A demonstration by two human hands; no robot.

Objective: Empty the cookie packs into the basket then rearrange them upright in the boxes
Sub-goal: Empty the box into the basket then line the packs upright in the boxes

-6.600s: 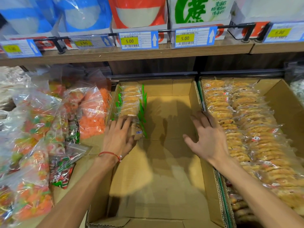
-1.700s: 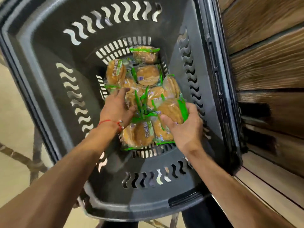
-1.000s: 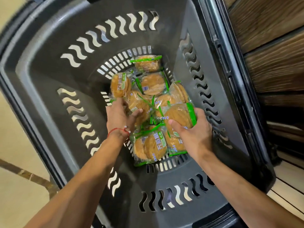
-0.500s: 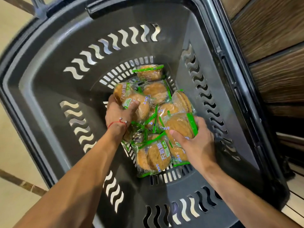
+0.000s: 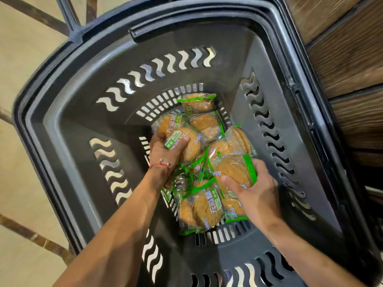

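Note:
A dark grey plastic basket (image 5: 68,112) fills the view from above. On its slotted bottom lies a heap of several cookie packs (image 5: 199,206), clear wrappers with green edges and golden round cookies. My left hand (image 5: 163,151) grips a cookie pack (image 5: 186,139) at the heap's left side, thumb across its green label. My right hand (image 5: 251,188) grips another cookie pack (image 5: 234,168) at the right side, thumb on its face and fingers behind it. The boxes are out of view.
Dark wooden shelf panelling (image 5: 348,59) rises along the right of the basket. Beige tiled floor (image 5: 24,48) lies to the left. A metal frame (image 5: 70,19) shows beyond the basket's far rim. The basket's walls are steep, with wavy slots.
Since the oldest frame I have turned from the shelf boxes to the basket. Over the last second my left hand closed round a pack and raised it; my right hand keeps its pack.

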